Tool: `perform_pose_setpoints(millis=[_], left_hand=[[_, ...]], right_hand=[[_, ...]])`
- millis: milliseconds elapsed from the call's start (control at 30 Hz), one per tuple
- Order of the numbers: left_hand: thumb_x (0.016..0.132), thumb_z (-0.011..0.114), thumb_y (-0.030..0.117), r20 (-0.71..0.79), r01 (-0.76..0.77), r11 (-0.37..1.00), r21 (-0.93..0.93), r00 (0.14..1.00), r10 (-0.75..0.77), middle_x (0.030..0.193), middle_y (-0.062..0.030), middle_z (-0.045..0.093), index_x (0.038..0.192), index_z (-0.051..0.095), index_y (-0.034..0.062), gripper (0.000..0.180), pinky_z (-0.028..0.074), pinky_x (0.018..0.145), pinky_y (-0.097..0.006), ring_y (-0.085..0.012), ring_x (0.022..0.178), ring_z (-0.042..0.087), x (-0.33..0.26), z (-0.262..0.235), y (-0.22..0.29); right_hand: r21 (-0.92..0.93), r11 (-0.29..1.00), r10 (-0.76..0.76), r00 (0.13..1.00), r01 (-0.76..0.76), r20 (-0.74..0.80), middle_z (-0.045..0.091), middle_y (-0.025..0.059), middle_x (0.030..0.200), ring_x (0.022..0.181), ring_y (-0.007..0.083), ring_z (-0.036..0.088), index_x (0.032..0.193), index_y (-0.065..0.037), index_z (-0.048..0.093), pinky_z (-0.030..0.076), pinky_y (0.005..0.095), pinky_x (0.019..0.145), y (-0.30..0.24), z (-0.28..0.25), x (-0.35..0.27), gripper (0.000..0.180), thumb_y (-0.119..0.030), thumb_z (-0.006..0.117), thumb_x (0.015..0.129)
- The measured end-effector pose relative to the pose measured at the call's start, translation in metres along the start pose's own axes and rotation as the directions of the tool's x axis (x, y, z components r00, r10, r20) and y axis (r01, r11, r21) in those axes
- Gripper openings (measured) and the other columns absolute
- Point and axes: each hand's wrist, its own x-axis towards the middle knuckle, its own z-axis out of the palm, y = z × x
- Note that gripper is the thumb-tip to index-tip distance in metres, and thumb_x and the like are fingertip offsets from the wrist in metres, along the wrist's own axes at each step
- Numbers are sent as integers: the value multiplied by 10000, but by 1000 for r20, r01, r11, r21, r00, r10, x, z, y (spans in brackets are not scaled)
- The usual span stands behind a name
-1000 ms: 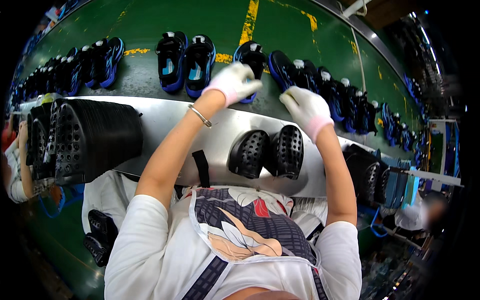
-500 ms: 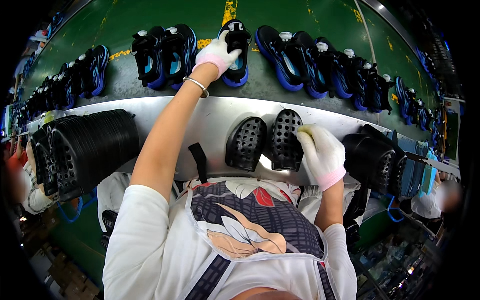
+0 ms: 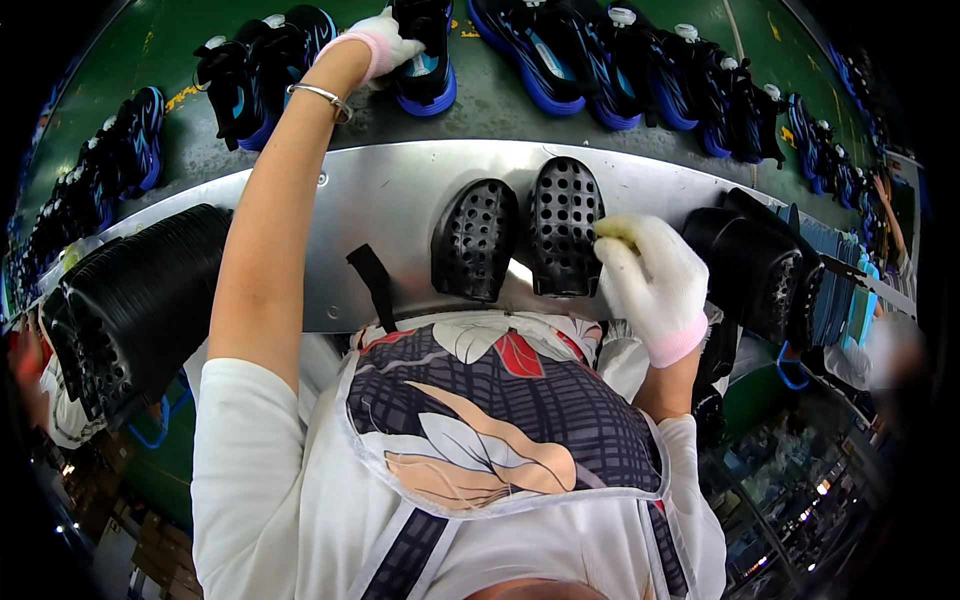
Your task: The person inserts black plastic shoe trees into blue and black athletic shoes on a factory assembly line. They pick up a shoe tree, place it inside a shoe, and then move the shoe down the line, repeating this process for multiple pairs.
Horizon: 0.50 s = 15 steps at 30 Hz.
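Observation:
My left hand, in a white glove with a pink cuff, reaches to the far side and is closed on the side of a black-and-blue sneaker. The thumb lies at the shoe's opening; some fingers are hidden. Two black perforated shoe-shaped plastic forms, a left one and a right one, lie side by side on the metal ledge. My right hand, gloved alike, has its fingers curled together by the right form's edge. Whether anything is pinched there cannot be made out.
More sneakers stand in a row on the green surface. Nested black forms are stacked at the left, others at the right. A black strap hangs near my apron. Other people are at both sides.
The whole view has shifted, so shoes and forms sit higher in the picture. My left hand stays at the same sneaker. My right hand has drawn slightly right of the forms.

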Motion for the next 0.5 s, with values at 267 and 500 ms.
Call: perform_pose_setpoints(millis=[267, 500], left_hand=[[870, 594, 343, -330, 27, 950, 312, 940, 81, 1150, -212, 630, 1195, 593, 52, 436, 469, 923, -422, -410, 1061, 580, 28, 10, -18], [822, 596, 444, -336, -99, 989, 108, 933, 130, 1147, -268, 622, 1202, 577, 15, 574, 472, 933, -428, -411, 1069, 594, 1, 10, -28]], right_hand=[[-151, 956, -233, 963, 252, 133, 637, 68, 968, 880, 281, 612, 950, -88, 671, 495, 374, 759, -7, 3, -14, 351, -230, 791, 653], [-244, 891, -347, 921, 382, 174, 598, 59, 942, 867, 280, 587, 932, -93, 619, 468, 397, 773, -5, 12, -15, 308, -196, 747, 672]])
